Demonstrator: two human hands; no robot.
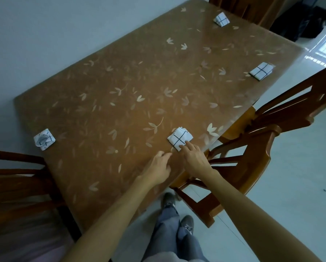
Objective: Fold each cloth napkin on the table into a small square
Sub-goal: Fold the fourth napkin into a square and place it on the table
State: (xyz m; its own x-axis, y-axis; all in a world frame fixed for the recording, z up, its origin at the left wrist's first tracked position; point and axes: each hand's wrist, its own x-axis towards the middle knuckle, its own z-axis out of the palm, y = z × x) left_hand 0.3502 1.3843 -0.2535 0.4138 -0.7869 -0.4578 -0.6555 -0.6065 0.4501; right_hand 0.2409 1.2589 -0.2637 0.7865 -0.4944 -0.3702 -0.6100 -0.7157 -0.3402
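1 folded napkin (179,138) touched by flat right hand (194,159); left hand (158,167) loose, just beside.

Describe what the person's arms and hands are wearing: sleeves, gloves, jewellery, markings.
The left hand and right hand are bare: no gloves, rings or wristbands show. Both forearms are uncovered down to the frame edge; no sleeve, watch or marking is visible.

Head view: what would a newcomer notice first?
On the brown leaf-patterned table, the right hand touches the near napkin, folded small; the left hand is beside it. Three more folded napkins lie far apart near the edges: the left napkin, the right napkin, the far napkin.
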